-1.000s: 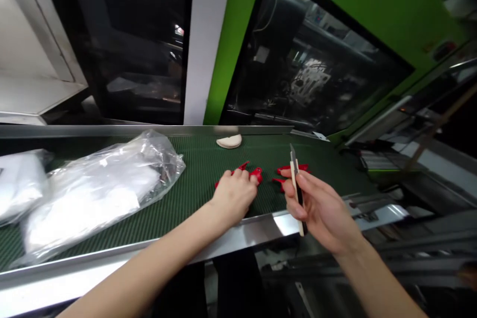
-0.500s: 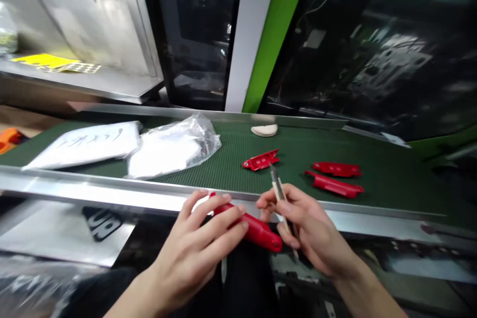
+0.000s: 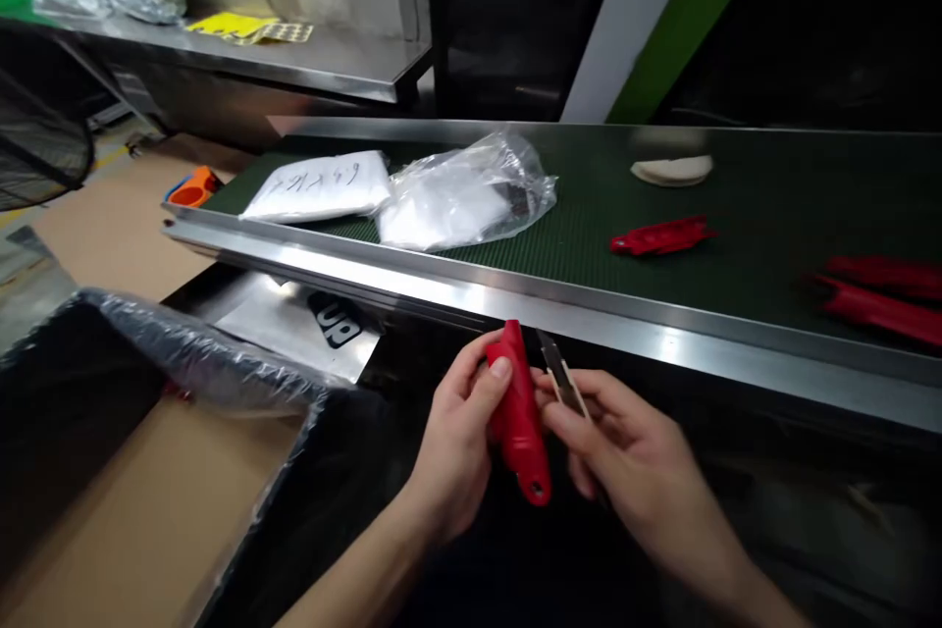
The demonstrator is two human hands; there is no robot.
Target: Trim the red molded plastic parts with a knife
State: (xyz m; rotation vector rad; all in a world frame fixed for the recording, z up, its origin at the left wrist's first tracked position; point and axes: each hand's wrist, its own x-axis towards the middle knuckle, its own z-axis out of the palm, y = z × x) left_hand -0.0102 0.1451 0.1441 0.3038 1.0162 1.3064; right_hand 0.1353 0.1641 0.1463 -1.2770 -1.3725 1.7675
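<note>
My left hand (image 3: 465, 432) is closed around a red plastic part (image 3: 521, 412), long and rounded with a hole at its near end. The thumb lies on top of it. In my right hand (image 3: 625, 451) is a utility knife (image 3: 563, 378), its blade pointing up and away, close beside the red part. The right fingertips sit near the part's right side; whether they touch it I cannot tell. On the green conveyor belt (image 3: 574, 255) lie another red part (image 3: 662, 236) and a blurred pair of red parts (image 3: 883, 299) farther right.
A pale half-round piece (image 3: 672, 171) lies at the belt's back. Left of it are a clear plastic bag (image 3: 471, 196) and a white packet (image 3: 324, 186). A metal rail (image 3: 625, 319) edges the belt. At lower left stands a lined box (image 3: 221, 353) with a cardboard bottom.
My view has swung left and down, bringing the lined box into sight. The left hand has turned the red part more upright, its thumb now on top. The knife remains in my right hand.
</note>
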